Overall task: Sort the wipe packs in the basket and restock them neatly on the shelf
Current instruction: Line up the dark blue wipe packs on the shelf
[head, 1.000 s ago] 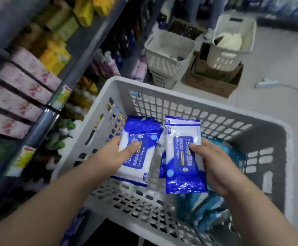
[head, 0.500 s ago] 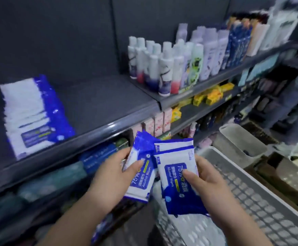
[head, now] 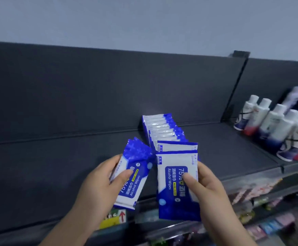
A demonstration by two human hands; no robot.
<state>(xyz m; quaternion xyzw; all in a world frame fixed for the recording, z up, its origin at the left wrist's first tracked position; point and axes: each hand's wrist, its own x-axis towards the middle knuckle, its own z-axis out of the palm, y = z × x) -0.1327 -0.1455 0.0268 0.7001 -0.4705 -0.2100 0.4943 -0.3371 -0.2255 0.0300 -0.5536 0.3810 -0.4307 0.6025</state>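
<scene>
Fingers (head: 204, 172) apparently behind wipe packs (head: 177, 161), thumbs (head: 125, 174) in front

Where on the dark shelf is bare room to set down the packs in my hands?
The shelf is bare left of the row of packs, a wide patch, and right of it, up to the bottles. The right end is crowded. Your left hand and right hand grip packs before the row.

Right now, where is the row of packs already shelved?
Head view, centre: the row stands on the dark shelf, just beyond the held packs, left of the white bottles.
</scene>
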